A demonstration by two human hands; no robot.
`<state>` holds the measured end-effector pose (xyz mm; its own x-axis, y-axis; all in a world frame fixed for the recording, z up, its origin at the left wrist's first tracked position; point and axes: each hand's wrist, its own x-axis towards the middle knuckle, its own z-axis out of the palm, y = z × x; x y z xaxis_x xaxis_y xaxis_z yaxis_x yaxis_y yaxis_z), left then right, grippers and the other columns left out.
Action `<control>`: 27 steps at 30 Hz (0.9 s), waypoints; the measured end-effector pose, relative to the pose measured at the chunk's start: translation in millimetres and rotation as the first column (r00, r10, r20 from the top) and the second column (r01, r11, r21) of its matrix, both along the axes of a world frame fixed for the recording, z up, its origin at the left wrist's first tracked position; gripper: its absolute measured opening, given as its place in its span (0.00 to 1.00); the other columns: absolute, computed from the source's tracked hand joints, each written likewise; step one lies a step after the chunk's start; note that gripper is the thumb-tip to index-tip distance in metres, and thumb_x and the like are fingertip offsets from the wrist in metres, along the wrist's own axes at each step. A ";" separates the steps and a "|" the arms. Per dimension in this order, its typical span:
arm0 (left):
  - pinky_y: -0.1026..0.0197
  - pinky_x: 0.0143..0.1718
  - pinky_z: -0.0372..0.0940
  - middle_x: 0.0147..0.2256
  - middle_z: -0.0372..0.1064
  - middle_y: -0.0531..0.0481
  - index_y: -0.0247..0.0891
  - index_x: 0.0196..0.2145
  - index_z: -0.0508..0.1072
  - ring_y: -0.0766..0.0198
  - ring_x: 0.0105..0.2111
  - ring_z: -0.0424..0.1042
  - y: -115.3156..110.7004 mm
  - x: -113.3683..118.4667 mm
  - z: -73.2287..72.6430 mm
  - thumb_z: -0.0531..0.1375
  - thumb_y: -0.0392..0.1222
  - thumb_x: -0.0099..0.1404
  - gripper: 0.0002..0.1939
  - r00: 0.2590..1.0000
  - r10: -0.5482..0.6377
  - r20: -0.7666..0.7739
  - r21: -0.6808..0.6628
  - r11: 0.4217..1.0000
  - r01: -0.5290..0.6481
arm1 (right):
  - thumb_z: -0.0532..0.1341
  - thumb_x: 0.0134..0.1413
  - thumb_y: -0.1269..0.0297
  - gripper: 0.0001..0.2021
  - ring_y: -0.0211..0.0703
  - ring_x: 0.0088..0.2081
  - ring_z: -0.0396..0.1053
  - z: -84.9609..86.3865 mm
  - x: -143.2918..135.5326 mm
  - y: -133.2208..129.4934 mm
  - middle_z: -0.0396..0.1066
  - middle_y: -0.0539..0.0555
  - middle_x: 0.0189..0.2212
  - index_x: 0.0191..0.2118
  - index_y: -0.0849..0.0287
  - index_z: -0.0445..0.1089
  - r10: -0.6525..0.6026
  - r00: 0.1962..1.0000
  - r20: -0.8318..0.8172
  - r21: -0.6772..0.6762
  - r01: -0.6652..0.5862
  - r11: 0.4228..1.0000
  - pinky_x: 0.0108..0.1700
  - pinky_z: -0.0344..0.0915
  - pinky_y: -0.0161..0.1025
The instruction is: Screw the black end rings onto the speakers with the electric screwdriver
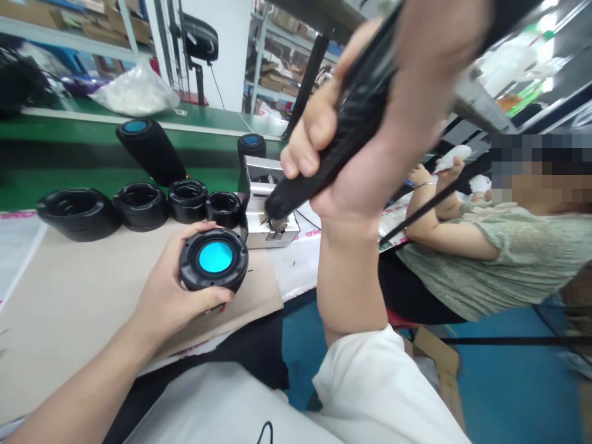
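Observation:
My left hand (169,287) grips a round black speaker part (237,250) with a shiny blue disc facing up, thumb on the near side and fingers round the far side. A bit of red shows beneath it. Raised in front of me, my right hand (365,129) is wrapped round a black electric screwdriver (342,139). Its lower end covers part of a silver metal screw feeder (272,237) on the bench; whether they touch I cannot tell. Several black ring-shaped housings (141,209) stand in a row beyond my left hand.
Behind the rings, a black cylindrical speaker (155,154) leans on the green conveyor (92,154), and another speaker (250,148) stands behind the feeder. Brown board (92,296) covers the bench. A co-worker (485,240) sits at the right. A plastic bag (136,92) lies farther back.

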<state>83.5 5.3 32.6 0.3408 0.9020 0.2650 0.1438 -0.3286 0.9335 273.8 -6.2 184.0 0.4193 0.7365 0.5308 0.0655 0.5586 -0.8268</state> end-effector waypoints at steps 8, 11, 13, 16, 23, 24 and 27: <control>0.43 0.61 0.77 0.60 0.80 0.46 0.47 0.61 0.77 0.41 0.58 0.81 2.7 -5.7 -20.3 0.77 0.57 0.51 0.41 0.996 0.089 -0.002 0.186 0.979 -0.087 | 0.74 0.54 0.34 0.29 0.35 0.15 0.57 -60.9 47.7 40.1 0.61 0.43 0.16 0.29 0.53 0.65 -0.066 0.996 -0.059 0.070 0.070 0.995 0.18 0.54 0.38; 0.43 0.58 0.80 0.59 0.81 0.49 0.50 0.61 0.79 0.38 0.59 0.81 3.6 -7.4 -25.7 0.78 0.50 0.45 0.44 0.996 0.060 0.066 0.157 0.985 -0.070 | 0.76 0.53 0.35 0.29 0.34 0.16 0.59 -72.3 55.0 42.9 0.61 0.42 0.17 0.30 0.53 0.64 0.018 1.000 -0.023 0.006 -0.018 1.000 0.18 0.57 0.38; 0.49 0.48 0.85 0.59 0.81 0.50 0.52 0.62 0.79 0.40 0.56 0.82 2.0 -5.7 -25.5 0.76 0.39 0.43 0.45 0.990 0.017 0.140 0.089 0.996 -0.030 | 0.75 0.54 0.33 0.31 0.33 0.16 0.59 -76.5 56.7 45.1 0.60 0.42 0.16 0.29 0.53 0.62 0.026 0.999 -0.023 0.000 -0.026 1.000 0.18 0.56 0.38; 0.61 0.33 0.83 0.58 0.81 0.52 0.53 0.61 0.79 0.49 0.49 0.85 -0.8 -0.6 -21.3 0.70 0.27 0.42 0.47 0.962 -0.035 0.271 0.030 0.999 0.028 | 0.71 0.55 0.27 0.34 0.32 0.15 0.58 -78.5 56.6 48.4 0.60 0.42 0.16 0.28 0.53 0.60 0.012 1.000 0.003 0.016 -0.012 1.000 0.16 0.54 0.38; 0.75 0.52 0.77 0.58 0.82 0.59 0.50 0.63 0.79 0.64 0.55 0.83 1.8 0.4 -18.7 0.62 0.22 0.41 0.50 0.937 -0.124 0.328 0.102 0.990 0.096 | 0.74 0.55 0.31 0.30 0.38 0.15 0.58 -76.6 56.3 45.3 0.60 0.43 0.17 0.27 0.50 0.65 0.014 0.999 0.037 0.038 -0.016 0.999 0.17 0.53 0.47; 0.75 0.52 0.77 0.58 0.82 0.59 0.50 0.63 0.79 0.64 0.55 0.83 2.1 -0.2 -19.1 0.62 0.22 0.41 0.51 0.937 -0.126 0.327 0.098 0.990 0.099 | 0.74 0.56 0.33 0.28 0.39 0.16 0.58 -77.9 56.7 44.3 0.61 0.44 0.17 0.27 0.50 0.66 0.026 0.999 0.035 0.026 -0.027 0.999 0.18 0.53 0.47; 0.74 0.56 0.75 0.58 0.82 0.58 0.49 0.63 0.78 0.63 0.56 0.82 3.2 -0.4 -19.9 0.66 0.22 0.41 0.50 0.939 -0.133 0.318 0.120 0.988 0.099 | 0.75 0.54 0.33 0.28 0.39 0.17 0.59 -79.0 57.7 37.4 0.62 0.44 0.19 0.29 0.50 0.66 0.102 0.995 0.012 -0.097 -0.101 0.990 0.19 0.55 0.45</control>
<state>83.1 8.5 12.6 0.3224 0.8240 0.4660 -0.2054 -0.4197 0.8841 331.5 31.2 104.9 0.3314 0.8229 0.4615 0.0267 0.4808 -0.8764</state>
